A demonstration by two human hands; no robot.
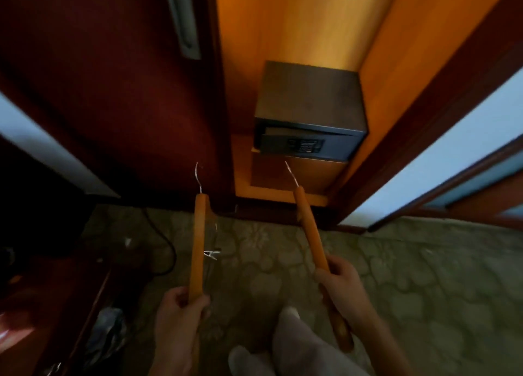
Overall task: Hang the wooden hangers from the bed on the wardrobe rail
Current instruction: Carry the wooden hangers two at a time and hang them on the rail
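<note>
I hold one wooden hanger in each hand, both seen edge-on with their metal hooks pointing away from me toward the wardrobe. My left hand [177, 316] grips the left hanger [198, 242], which has metal clips hanging beside it. My right hand [343, 286] grips the right hanger [312, 234] partway along its arm. The wardrobe [297, 30] stands open ahead, its orange-lit inside visible. No rail shows in this view.
A dark safe [310, 112] with a keypad sits on the wardrobe's low shelf. The dark red wardrobe door [113, 92] is to the left. A black cable [167, 248] lies on the patterned carpet [424, 285]. Dark furniture stands at the left edge.
</note>
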